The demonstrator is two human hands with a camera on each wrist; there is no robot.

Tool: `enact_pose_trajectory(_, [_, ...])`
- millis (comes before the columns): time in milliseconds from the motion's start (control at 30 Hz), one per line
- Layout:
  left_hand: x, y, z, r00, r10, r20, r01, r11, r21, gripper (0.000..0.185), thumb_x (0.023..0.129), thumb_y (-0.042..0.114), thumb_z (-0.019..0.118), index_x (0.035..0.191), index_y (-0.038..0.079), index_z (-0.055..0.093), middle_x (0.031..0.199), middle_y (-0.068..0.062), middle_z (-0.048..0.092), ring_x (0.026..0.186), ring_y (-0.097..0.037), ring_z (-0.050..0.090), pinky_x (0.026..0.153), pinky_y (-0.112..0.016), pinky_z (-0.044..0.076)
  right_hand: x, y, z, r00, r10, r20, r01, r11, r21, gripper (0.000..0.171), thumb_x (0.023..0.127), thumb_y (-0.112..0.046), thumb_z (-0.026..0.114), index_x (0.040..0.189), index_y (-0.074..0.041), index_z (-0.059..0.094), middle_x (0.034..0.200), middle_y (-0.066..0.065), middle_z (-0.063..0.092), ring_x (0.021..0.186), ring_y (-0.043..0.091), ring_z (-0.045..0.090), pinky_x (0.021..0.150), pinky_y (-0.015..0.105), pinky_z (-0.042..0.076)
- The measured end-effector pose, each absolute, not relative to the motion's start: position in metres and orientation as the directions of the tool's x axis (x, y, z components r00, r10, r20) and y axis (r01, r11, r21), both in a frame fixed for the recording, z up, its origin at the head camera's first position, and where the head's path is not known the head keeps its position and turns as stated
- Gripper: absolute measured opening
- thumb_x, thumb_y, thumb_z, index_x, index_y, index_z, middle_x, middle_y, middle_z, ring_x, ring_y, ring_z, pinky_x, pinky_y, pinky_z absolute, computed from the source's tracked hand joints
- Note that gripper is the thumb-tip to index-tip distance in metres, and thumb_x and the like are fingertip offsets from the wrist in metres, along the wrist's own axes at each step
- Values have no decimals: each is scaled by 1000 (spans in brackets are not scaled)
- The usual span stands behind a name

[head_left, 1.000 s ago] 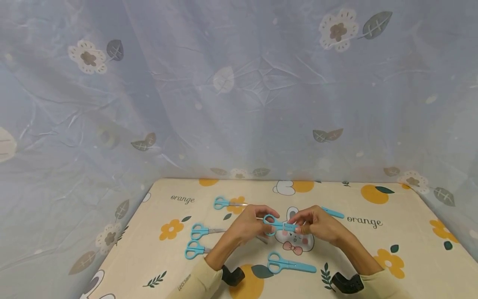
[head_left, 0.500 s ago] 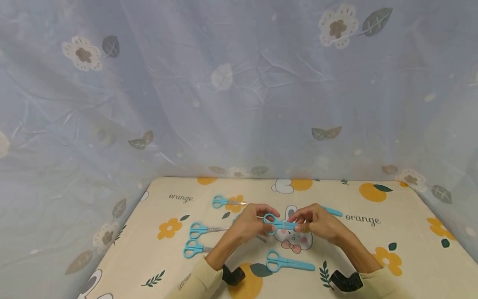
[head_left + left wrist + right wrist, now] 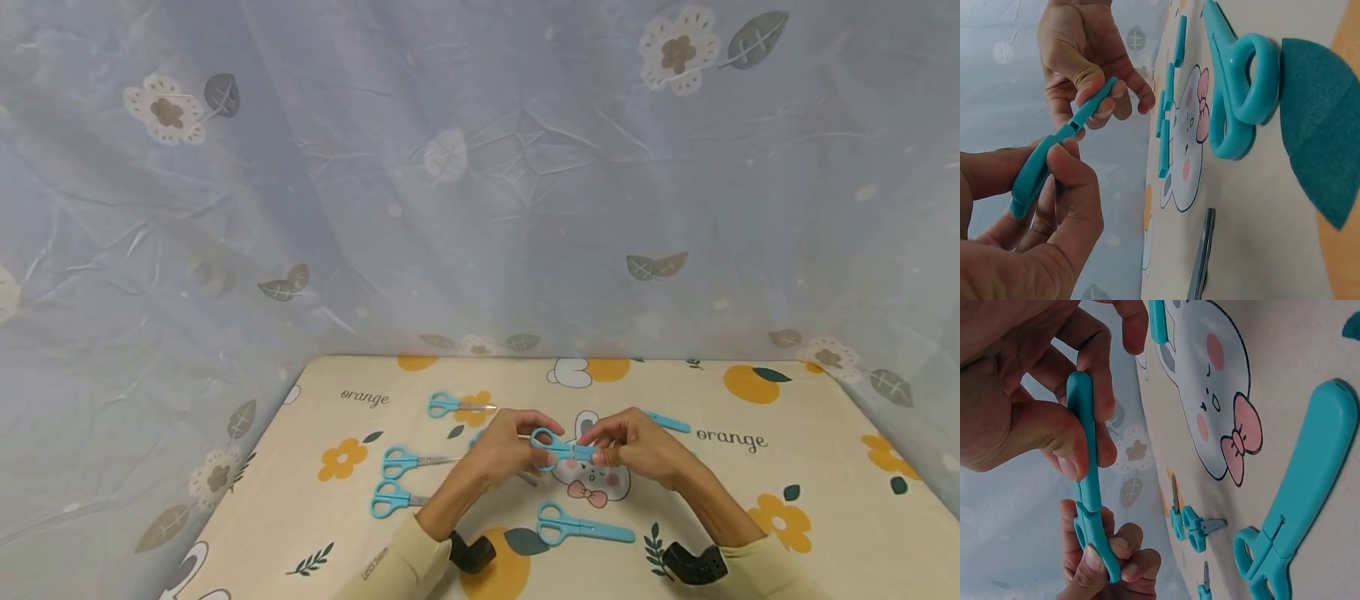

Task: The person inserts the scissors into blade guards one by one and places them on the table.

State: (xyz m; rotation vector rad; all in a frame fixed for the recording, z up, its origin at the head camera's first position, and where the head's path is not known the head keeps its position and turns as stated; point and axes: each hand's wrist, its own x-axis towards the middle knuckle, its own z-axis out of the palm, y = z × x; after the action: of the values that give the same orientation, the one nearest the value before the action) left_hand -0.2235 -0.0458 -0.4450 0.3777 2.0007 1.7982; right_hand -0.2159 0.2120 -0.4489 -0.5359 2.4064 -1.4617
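Observation:
Above the table, a pair of light-blue scissors (image 3: 544, 448) is held between both hands. My left hand (image 3: 504, 454) grips its finger loops, thumb on the near side. From the other end, my right hand (image 3: 641, 452) pinches the matching blue blade cover (image 3: 1083, 434) between thumb and fingers. The cover lies in line with the scissors, its mouth right at the handles, so the blades are hidden. A small notch shows at this joint in the left wrist view. Below the hands, a second pair of scissors in its cover (image 3: 588, 531) lies on the cloth.
Uncovered scissors lie to the left: one pair at the back (image 3: 444, 405), another mid-left (image 3: 402, 463) and a third just below it (image 3: 387, 500). A bare blade (image 3: 1202, 259) pokes out near my left hand. Several loose blue covers (image 3: 1164, 149) lie beyond the right hand.
Both hands keep the same hold on the scissors and cover, with hardly any movement. The head view has shifted slightly.

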Motion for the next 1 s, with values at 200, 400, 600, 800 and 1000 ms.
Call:
enact_pose_trajectory(200, [-225, -45, -448, -874, 465, -144, -98, 121, 988, 35, 86, -17, 72, 119, -5, 75, 92, -5, 63, 68, -15, 67, 65, -32, 67, -216, 211, -450, -897, -439, -46, -156, 414, -897, 22, 94, 2, 72, 114, 2, 80, 85, 13, 72, 78, 22, 66, 69, 29, 55])
enact_pose_trajectory(400, [-222, -45, -451, -873, 481, -80, -6, 155, 988, 32, 86, -19, 72, 115, -4, 76, 92, -6, 65, 65, -14, 68, 68, -46, 69, -215, 211, -450, -897, -439, -56, -147, 414, -898, 22, 93, 1, 73, 114, 3, 80, 83, 18, 73, 77, 22, 68, 67, 29, 53])
enact_pose_trajectory(600, [-219, -43, -452, -865, 501, -12, 100, 196, 976, 31, 86, -19, 73, 114, -6, 76, 94, -13, 70, 67, -12, 69, 69, -49, 69, -214, 212, -450, -880, -472, -50, -147, 372, -917, 20, 93, 1, 74, 112, 5, 80, 83, 23, 74, 75, 27, 71, 67, 31, 56])
enact_pose_trajectory(800, [-218, -45, -449, -840, 542, -13, 125, 216, 968, 31, 88, -16, 74, 117, -4, 76, 98, -15, 70, 71, -11, 71, 72, -48, 69, -214, 214, -448, -857, -508, -84, -125, 362, -924, 22, 95, 1, 72, 115, 5, 79, 80, 23, 73, 65, 23, 69, 72, 36, 58])
enact_pose_trajectory(1000, [-222, -48, -449, -823, 558, -106, 7, 197, 980, 33, 89, -15, 73, 121, -5, 74, 94, -5, 63, 70, -13, 69, 72, -45, 70, -213, 217, -449, -837, -534, -117, -102, 364, -926, 25, 97, -4, 72, 120, 6, 77, 69, 10, 69, 68, 25, 68, 73, 36, 55])
